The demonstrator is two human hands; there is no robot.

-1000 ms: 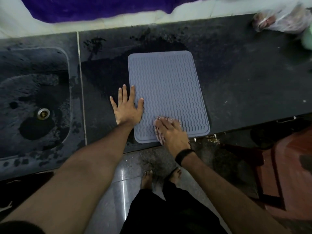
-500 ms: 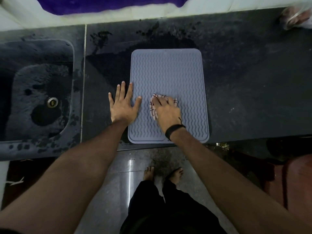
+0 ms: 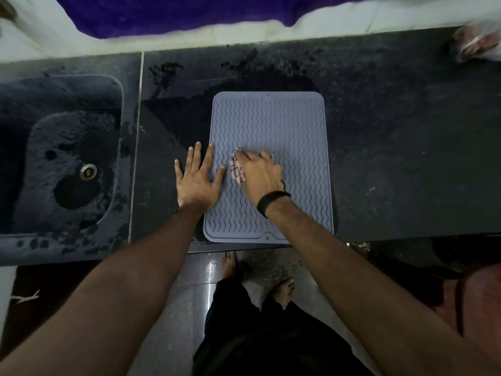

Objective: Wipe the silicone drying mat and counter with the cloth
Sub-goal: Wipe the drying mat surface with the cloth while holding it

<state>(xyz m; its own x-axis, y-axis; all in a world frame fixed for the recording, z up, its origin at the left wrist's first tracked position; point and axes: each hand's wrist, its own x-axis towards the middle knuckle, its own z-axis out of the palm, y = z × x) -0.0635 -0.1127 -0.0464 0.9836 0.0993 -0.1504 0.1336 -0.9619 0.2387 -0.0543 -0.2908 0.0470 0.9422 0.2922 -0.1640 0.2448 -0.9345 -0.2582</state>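
**Grey mat gets its scrub, mid-stroke**

Grey silicone, wavy ribs and all: the drying mat (image 3: 271, 147) lies flat at the centre of the frame on the dark stone table (image 3: 406, 147), its near edge right at the table's front lip. And we're in the wiping step! The right hand (image 3: 259, 176) is down on the middle of the mat, a little left of centre, pressing the pale checked cloth (image 3: 236, 169); only a strip of fabric peeks out at the hand's left side. It's blurred, so whether the fingers curl round the cloth or just bear down flat on it, I cannot tell. The left hand (image 3: 197, 179) lies open, fingers spread, palm on the table at the mat's left edge, index finger and thumb lapping onto the rim, pinning it.

Compared with a second ago, the cloth has travelled up from the near-left corner of the mat to its middle, and the bracing hand has barely budged.

What's next, by my reading? The upper half and right side of the mat look unwiped, so the stroke wants to carry on upward and across. After that, the wet-looking dark patch of table above and left of the mat, beside the sink (image 3: 62, 164), needs its turn.
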